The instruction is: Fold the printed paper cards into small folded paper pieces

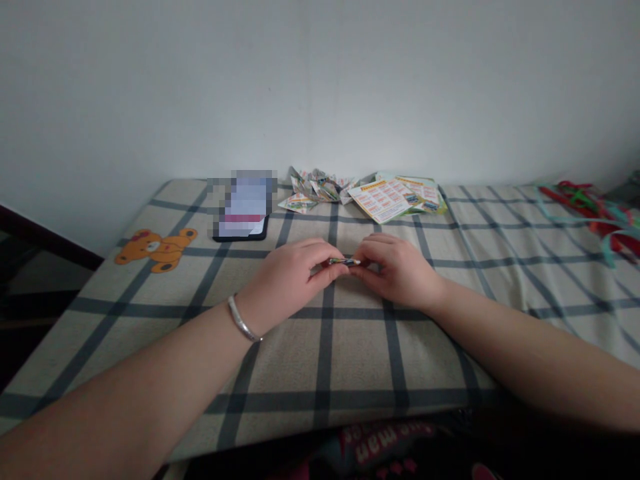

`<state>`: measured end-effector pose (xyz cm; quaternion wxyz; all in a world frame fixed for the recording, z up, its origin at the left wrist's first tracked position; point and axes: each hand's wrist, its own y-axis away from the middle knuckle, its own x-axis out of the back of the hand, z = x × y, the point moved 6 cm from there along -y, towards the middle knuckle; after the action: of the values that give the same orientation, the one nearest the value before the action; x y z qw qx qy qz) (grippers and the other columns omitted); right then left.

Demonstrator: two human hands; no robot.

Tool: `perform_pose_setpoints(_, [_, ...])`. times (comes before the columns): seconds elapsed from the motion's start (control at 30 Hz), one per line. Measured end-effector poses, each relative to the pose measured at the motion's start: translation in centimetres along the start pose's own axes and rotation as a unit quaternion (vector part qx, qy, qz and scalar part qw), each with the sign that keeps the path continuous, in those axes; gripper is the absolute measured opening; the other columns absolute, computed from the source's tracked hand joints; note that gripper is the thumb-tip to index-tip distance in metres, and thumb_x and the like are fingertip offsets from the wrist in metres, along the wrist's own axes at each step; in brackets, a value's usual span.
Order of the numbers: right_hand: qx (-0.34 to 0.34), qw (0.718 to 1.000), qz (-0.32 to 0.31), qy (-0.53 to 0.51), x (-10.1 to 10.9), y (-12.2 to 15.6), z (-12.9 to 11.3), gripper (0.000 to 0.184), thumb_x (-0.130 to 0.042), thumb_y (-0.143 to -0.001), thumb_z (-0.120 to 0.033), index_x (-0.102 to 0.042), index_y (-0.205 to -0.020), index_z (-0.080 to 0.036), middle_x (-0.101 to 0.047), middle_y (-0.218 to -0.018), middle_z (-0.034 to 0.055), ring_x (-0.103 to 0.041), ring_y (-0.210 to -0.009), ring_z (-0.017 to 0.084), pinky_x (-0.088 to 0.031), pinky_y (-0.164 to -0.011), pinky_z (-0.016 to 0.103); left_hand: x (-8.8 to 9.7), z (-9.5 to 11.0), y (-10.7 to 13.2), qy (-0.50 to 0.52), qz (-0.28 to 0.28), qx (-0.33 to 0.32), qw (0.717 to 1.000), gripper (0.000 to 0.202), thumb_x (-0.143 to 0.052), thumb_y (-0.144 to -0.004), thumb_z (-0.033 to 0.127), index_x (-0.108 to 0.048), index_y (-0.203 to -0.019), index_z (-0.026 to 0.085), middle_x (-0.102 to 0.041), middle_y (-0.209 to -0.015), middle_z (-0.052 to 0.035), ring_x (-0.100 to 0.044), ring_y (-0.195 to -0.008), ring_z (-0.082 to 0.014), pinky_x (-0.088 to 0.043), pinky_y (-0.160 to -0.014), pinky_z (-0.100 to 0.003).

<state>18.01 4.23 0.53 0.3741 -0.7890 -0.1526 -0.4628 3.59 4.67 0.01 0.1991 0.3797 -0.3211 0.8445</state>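
Observation:
My left hand (295, 277) and my right hand (395, 270) meet at the middle of the checked tablecloth (325, 347). Both pinch a small, tightly folded piece of printed paper (344, 261) between thumb and fingers, one hand at each end. The fingers of both hands are curled closed. A silver bangle (243, 320) circles my left wrist. Both forearms rest on the cloth.
Along the back edge lie several folded paper shapes (315, 189) and a stack of printed flyers (395, 197). A dark phone or tablet (243, 217) lies at back left, and a bear print (156, 249) marks the cloth. Red and teal ribbons (595, 213) lie at the right.

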Motion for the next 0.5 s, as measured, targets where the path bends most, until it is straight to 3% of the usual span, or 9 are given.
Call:
perform_pose_setpoints(0.2, [-0.010, 1.000, 0.000, -0.009, 0.0, 0.1, 0.3, 0.020, -0.060, -0.088, -0.031, -0.053, -0.074, -0.018, -0.053, -0.069, 0.0000, -0.046, -0.065, 0.012, -0.031, -0.058, 0.025, -0.1, -0.2, 0.0, -0.088, -0.012, 0.009, 0.996, 0.021, -0.053, -0.094, 0.031, -0.063, -0.082, 0.017, -0.066, -0.079, -0.0016, -0.060, -0.077, -0.0167, -0.043, -0.068, -0.028])
perform_pose_setpoints(0.5, [0.009, 1.000, -0.027, 0.000, -0.1, 0.0, -0.4, 0.021, -0.055, -0.090, -0.034, -0.056, -0.077, -0.018, -0.055, -0.073, 0.0019, -0.049, -0.069, 0.013, -0.033, -0.061, 0.026, -0.3, 0.9, -0.2, -0.187, -0.026, -0.037, 0.981, 0.023, -0.052, -0.094, 0.028, -0.058, -0.075, 0.017, -0.065, -0.077, -0.0029, -0.061, -0.078, -0.0195, -0.044, -0.072, -0.032])
